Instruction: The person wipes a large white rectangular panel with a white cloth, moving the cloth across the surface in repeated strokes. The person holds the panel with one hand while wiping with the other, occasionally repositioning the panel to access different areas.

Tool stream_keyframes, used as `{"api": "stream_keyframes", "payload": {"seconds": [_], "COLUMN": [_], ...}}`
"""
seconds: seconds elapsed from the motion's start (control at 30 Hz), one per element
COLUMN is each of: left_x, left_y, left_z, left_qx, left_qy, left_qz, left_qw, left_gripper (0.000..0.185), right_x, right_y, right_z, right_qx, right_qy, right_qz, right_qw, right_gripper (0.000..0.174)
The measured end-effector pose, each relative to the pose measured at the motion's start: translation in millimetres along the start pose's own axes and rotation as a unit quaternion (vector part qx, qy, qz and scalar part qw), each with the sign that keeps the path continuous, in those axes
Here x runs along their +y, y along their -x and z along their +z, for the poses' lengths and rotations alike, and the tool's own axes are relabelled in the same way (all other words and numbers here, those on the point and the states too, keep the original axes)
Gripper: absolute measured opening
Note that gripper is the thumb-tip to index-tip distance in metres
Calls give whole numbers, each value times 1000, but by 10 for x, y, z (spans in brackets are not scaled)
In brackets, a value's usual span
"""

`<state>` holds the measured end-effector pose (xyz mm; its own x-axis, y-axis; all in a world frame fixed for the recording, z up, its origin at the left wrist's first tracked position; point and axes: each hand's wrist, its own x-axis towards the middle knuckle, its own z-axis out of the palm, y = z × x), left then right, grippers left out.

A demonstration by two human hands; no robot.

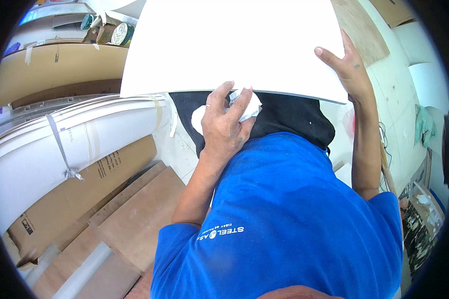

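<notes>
A large flat white panel (pixel 228 45) spans the upper middle of the view, its near edge above the black-clothed lap. My left hand (pixel 224 119) holds a crumpled white cloth (pixel 250 106) at that near edge, fingers bent over it and fingertips by the edge. More white material bulges out left of the hand. On the other side, my right hand (pixel 350 69) grips the panel's right edge near its corner. Its thumb lies over the top face and one finger runs along the side. The remaining fingers are hidden.
Left of me lie a tied bundle of white sheets (pixel 78 138), a long cardboard box (pixel 78 187) and brown boards (pixel 146 213). Cans and small boxes (pixel 106 31) stand at the upper left. At right are a plywood piece (pixel 363 33), cables (pixel 384 142) and a green cloth (pixel 424 125).
</notes>
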<state>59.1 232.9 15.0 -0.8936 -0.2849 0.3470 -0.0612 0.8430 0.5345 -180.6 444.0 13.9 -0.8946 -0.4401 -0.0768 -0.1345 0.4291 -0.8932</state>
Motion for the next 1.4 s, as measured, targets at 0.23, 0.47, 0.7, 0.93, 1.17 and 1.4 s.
{"api": "stream_keyframes", "payload": {"seconds": [0.23, 0.47, 0.7, 0.93, 1.17, 1.4], "left_x": [-166, -102, -173, -169, -250, -306], "left_y": [53, -18, -78, -79, -95, -114], "left_z": [-49, 13, -56, -32, 24, 52], "left_qx": [51, 92, 58, 61, 100, 127], "left_qy": [34, -5, -27, -67, -42, -52], "left_qz": [80, 42, 71, 56, 65, 86], "left_qw": [995, 995, 995, 994, 992, 987], "left_gripper": [56, 59, 64, 63, 78, 78], "right_x": [-53, -148, -314, -349, -432, -473], "right_y": [7, -16, 45, -59, -168, -260], "right_z": [5, 30, 6, 24, -64, -135], "right_qx": [7, -18, -9, -30, -78, -112], "right_qy": [-62, -97, -35, -59, -103, -112], "right_qz": [5, -17, -5, 8, 38, 59], "right_qw": [998, 995, 999, 998, 991, 986], "right_gripper": [101, 100, 90, 91, 96, 92]}}
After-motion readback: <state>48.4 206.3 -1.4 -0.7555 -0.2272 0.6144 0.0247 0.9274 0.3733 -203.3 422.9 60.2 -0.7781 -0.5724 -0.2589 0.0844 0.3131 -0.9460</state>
